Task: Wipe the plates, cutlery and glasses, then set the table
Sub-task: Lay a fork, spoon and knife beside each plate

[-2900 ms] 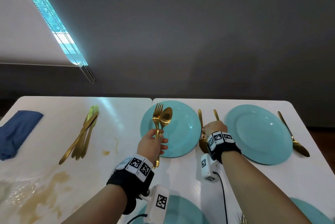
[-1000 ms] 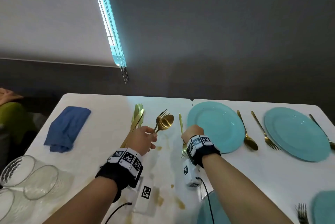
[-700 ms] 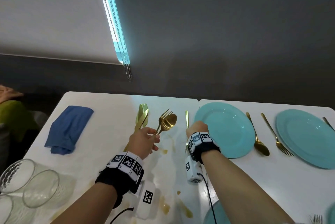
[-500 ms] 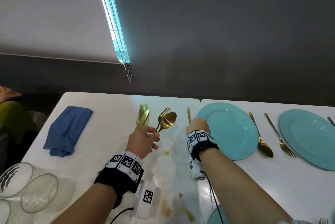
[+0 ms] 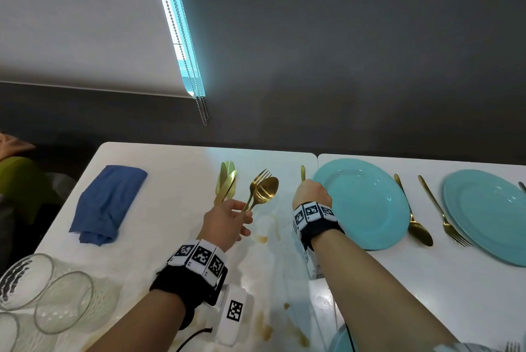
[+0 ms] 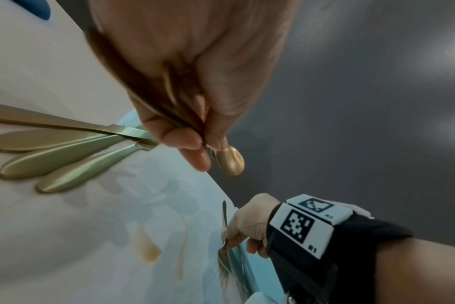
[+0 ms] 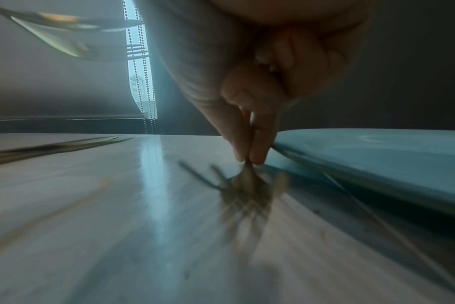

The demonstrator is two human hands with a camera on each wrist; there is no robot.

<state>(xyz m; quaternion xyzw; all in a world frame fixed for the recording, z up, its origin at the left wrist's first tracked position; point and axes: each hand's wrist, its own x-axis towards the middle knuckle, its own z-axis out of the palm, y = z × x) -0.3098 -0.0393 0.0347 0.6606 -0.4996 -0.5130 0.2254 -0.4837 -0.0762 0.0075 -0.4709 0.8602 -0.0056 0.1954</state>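
Left hand (image 5: 225, 220), centre frame, pinches a gold fork (image 5: 257, 181) and spoon (image 5: 266, 191) by their handles, heads raised above the desk (image 5: 176, 198). Right hand (image 5: 311, 193), just right of it, thumb and finger pressed on a second fork (image 7: 247, 183) lying on the desk, touching the left rim of a teal plate (image 5: 361, 200). Three knives (image 5: 226, 181) lie left of the raised pair. Blue cloth (image 5: 106, 203) at left; glasses (image 5: 42, 303) lower left. Brown stains (image 5: 263, 237) on desk.
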